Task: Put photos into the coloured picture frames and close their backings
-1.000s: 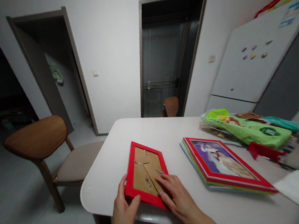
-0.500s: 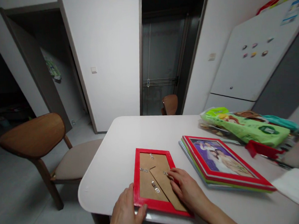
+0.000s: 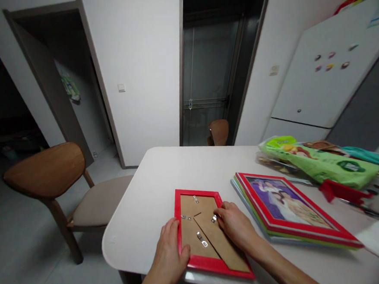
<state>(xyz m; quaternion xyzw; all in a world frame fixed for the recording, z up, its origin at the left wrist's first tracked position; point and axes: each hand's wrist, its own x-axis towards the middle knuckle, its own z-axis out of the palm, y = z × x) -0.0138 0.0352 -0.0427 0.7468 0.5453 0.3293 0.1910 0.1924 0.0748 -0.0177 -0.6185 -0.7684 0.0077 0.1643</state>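
Observation:
A red picture frame [image 3: 201, 262] lies face down on the white table, its brown backing board [image 3: 191, 237] showing. Several small metal clips are fixed to the board, and a slanted stand leg [image 3: 231, 253] lies flat against it. My left hand [image 3: 169, 251] grips the frame's left side, thumb over the near left corner. At the right side, the fingers of my right hand [image 3: 236, 225] are pinched together at a metal turn clip [image 3: 214, 218]. The fingertips partly cover the clip's outer end.
Right of my hands sits a stack of picture frames [image 3: 298, 206], the top one red with a photo. Behind it are a green package [image 3: 333, 162] and a red object [image 3: 342, 192]. A wooden chair [image 3: 49, 173] stands left of the table [image 3: 138, 206]. Beyond are doorways and a fridge [image 3: 322, 89].
My right fingers have shifted slightly toward the frame's far end, and the right-hand clip shows more and sits at a different angle. My left hand keeps its hold. The view has shifted slightly.

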